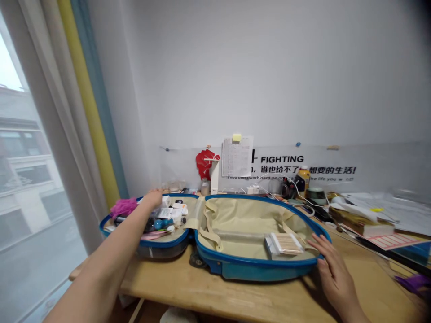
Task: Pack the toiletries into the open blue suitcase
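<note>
A blue suitcase lies opened out flat on the wooden table, with beige lining in both halves. My left hand reaches across the left half to its far rim; its fingers are mostly hidden. Below that arm are a pink mesh puff, a blue bottle and several small boxes and tubes. In the right half sits a pack of thin wooden sticks beside loose straps. My right hand rests against the right end of the suitcase, its outstretched fingers over the rim.
A wooden table carries the suitcase. Behind it stand a white lamp, a bottle with a yellow label, a green cup and cables. Papers and a purple object lie right. Curtains hang left by the window.
</note>
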Demonstrator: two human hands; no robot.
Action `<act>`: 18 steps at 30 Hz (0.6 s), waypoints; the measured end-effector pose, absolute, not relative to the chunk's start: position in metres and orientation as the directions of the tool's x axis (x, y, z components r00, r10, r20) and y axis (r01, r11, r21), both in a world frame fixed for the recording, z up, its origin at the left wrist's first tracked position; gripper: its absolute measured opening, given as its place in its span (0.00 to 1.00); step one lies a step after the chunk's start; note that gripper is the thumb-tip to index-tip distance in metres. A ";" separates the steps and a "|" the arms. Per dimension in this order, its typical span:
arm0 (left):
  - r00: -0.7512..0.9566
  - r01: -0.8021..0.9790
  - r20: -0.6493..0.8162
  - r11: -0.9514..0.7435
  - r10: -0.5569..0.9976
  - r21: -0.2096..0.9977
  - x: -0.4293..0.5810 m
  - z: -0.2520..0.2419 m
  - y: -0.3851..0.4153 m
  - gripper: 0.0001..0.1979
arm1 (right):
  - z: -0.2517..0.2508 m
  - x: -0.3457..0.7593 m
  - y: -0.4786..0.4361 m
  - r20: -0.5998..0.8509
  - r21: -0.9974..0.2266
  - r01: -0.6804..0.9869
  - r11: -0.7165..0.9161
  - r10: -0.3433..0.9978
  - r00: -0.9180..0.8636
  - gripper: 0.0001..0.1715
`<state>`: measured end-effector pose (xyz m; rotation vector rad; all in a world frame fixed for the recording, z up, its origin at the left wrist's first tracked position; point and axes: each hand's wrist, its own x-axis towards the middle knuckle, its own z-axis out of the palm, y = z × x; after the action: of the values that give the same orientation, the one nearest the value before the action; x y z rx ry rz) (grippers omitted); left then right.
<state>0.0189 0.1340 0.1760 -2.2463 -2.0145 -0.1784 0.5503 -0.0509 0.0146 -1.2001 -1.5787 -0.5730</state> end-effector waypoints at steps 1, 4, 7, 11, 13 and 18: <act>0.088 0.996 0.149 -0.083 0.985 -0.040 0.010 0.173 0.135 0.25 | 0.015 0.550 -0.051 0.912 -0.191 0.902 0.387 0.410 0.017 0.22; 0.059 0.992 0.085 -0.050 0.995 -0.112 0.002 0.164 0.143 0.25 | 0.015 0.551 -0.051 0.917 -0.175 0.910 0.376 0.399 0.012 0.22; 0.070 0.986 0.044 -0.062 0.997 -0.152 0.011 0.158 0.155 0.25 | 0.014 0.551 -0.051 0.922 -0.162 0.917 0.365 0.388 0.008 0.22; 0.078 0.982 0.027 -0.072 0.997 -0.176 0.020 0.159 0.165 0.24 | 0.013 0.552 -0.050 0.929 -0.151 0.921 0.358 0.370 0.008 0.22; 0.085 0.980 0.027 -0.079 0.996 -0.180 0.020 0.163 0.163 0.24 | 0.013 0.552 -0.050 0.928 -0.166 0.918 0.360 0.373 0.022 0.22; 0.152 0.976 0.118 -0.131 0.981 -0.172 0.026 0.184 0.146 0.21 | 0.012 0.552 -0.051 0.909 -0.229 0.902 0.366 0.413 0.063 0.24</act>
<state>0.0264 0.1465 0.1840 -2.2175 -1.9196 0.0348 0.5518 -0.0513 0.0121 -1.2268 -1.5408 -0.5649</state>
